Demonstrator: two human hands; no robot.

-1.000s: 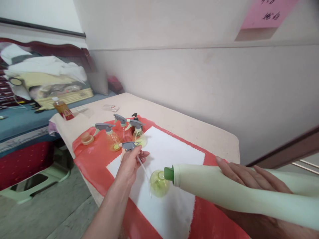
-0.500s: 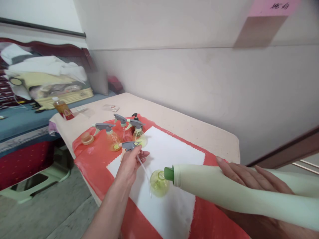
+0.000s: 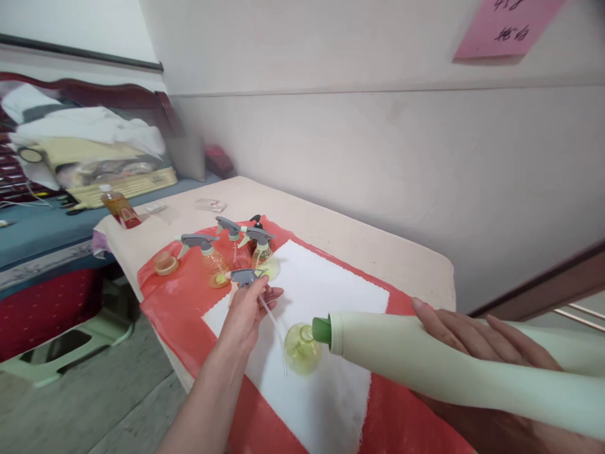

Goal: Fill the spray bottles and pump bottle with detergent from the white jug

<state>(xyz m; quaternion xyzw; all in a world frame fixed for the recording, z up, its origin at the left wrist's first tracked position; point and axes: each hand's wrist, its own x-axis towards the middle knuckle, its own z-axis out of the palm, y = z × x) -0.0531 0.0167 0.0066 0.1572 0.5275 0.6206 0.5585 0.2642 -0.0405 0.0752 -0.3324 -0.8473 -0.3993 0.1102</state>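
Note:
My left hand point(image 3: 250, 306) is closed around a grey trigger spray head point(image 3: 246, 276), whose clear dip tube point(image 3: 276, 328) hangs down to the right. My right hand point(image 3: 486, 343) grips a large pale green jug point(image 3: 401, 353) by its body and handle. The jug lies tilted nearly level, its green spout point(image 3: 322, 330) right at the mouth of a round, clear yellow-green bottle point(image 3: 302, 353). That bottle stands headless on a white cloth point(image 3: 331, 287). No stream of liquid can be made out at the spout.
Spray bottles in orange point(image 3: 215, 268), pink point(image 3: 239, 252) and yellow point(image 3: 263, 258) stand behind my left hand, near a black pump bottle point(image 3: 256, 222). A tape roll point(image 3: 166, 264) sits on the red sheet point(image 3: 189, 321). Farther left is a drink bottle point(image 3: 120, 207). A wall borders the table's far side.
Both hands, the jug and the bottle hold almost still; the spout is a hair farther right. On the wall, the pink note has swung down.

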